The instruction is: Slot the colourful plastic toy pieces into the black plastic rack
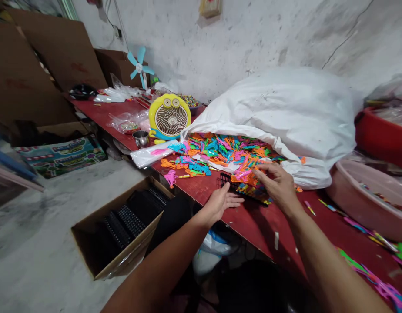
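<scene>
A black plastic rack (226, 179) stands on the red table's front part, filled with small colourful pieces, several orange and pink ones sticking up at its top. My left hand (222, 202) is at the rack's near left side, fingers stretched out and thumb up against its edge. From the right, my right hand (279, 186) reaches over the rack with thumb and fingers pinched at an orange plastic piece (253, 176); its exact shape is partly hidden by the fingers. Just behind, a heap of bright plastic pieces (220, 148) spills from the mouth of a large white sack (286, 108).
A cardboard box (86, 256) of black racks stands on the floor at left. On the red table (201, 188) are a yellow fan (171, 118), a metal cup (141, 139) and plastic bags (152, 154). A pink basin (367, 195) and a red basin (383, 139) are at right.
</scene>
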`<state>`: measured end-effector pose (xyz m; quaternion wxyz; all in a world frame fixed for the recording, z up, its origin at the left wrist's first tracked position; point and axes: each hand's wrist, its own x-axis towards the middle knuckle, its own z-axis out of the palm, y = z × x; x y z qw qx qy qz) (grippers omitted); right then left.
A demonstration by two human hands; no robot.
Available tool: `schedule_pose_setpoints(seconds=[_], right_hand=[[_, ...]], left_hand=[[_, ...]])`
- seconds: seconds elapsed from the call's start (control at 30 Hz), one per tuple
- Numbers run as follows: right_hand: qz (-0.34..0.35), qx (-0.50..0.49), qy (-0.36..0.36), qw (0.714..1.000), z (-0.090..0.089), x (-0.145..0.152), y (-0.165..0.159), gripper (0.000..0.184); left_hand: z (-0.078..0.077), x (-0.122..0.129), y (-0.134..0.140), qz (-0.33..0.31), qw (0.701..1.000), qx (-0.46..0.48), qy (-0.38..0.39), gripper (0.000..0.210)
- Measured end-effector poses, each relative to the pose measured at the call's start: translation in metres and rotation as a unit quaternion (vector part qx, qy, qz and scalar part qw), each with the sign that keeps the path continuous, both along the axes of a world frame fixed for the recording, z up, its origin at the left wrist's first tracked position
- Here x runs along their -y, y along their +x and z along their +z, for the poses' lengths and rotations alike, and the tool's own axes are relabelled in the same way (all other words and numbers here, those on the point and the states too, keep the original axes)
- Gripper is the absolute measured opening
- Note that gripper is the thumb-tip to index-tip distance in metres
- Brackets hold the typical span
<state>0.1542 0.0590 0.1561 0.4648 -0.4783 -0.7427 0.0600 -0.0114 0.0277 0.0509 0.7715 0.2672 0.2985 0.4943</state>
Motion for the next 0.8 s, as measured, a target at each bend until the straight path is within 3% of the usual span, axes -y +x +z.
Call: schedule_pose_setpoints(seconds=[0.1,0.27,0.6,0.8], right_hand=[[-0.021,0.097,0.041,0.994,-0.001,0.001,-0.008,0.031],[-0.055,0.265,0.090,0.959,-0.005,-0.002,-0.013,0.035],[-0.089,0.300,0.115,0.943,-0.025,-0.013,-0.018,0.036],[-0.085,0.327,0.115,0.934,-0.022,-0.003,-0.029,0.037]], left_hand=[[0.000,-0.004,0.001,-0.002,0.999,-0.032,-0.006,0.041],[0.001,-0.006,-0.003,-0.019,0.999,-0.034,-0.029,0.037],[0.002,-0.010,-0.002,-0.005,0.997,-0.033,-0.067,0.041],[0.001,-0.014,0.000,0.022,0.991,-0.045,-0.121,0.035]])
